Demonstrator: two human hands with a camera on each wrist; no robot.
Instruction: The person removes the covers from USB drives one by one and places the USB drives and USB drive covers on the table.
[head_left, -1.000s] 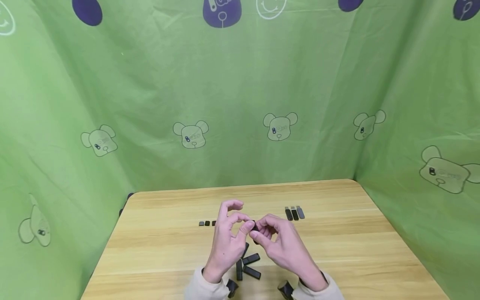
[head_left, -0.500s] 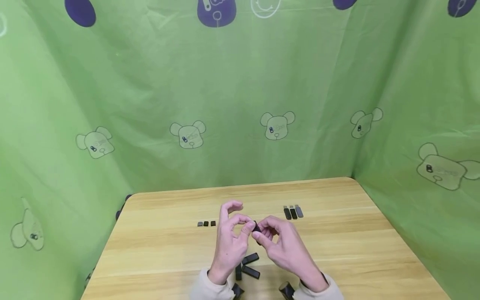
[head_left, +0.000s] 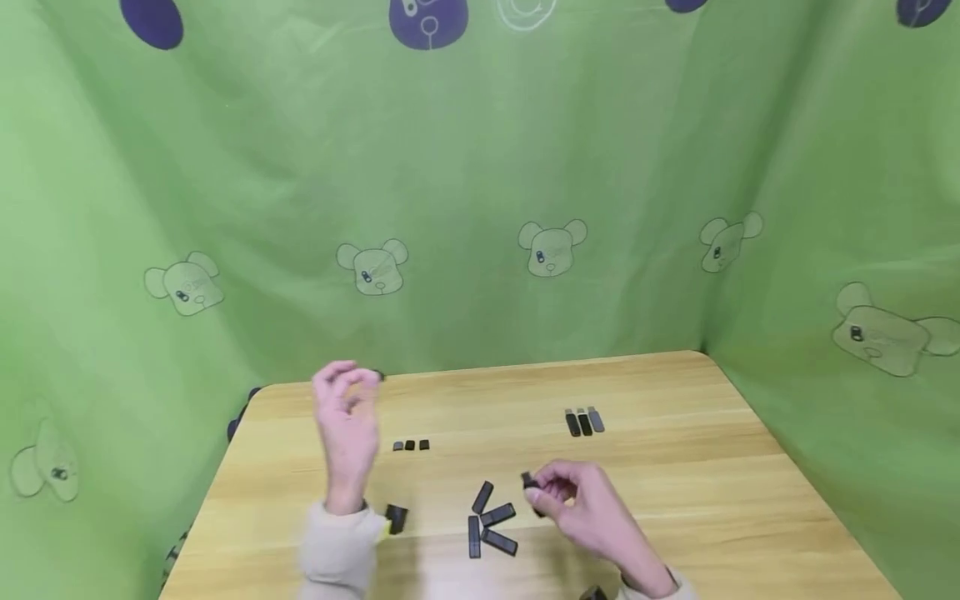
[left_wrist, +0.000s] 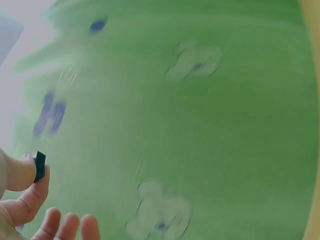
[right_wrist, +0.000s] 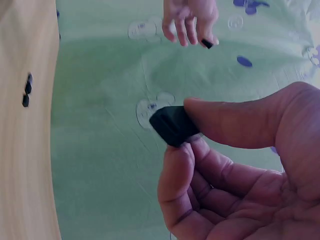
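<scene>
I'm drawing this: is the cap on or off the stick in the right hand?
Off: the left hand pinches the small black cap, well apart from the stick in the right hand.

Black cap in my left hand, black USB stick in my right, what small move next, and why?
Probably lower your left hand and set the black cap beside the row of three similar caps: it's pinched above the table, apart from the USB stick in your right hand, whose connector end looks bare.

Held left hand (head_left: 348,433) high, pinching between thumb (left_wrist: 20,174) and forefinger (left_wrist: 34,200); held right hand (head_left: 588,507) lower, pinching likewise, with fingers (right_wrist: 175,172) curled.
</scene>
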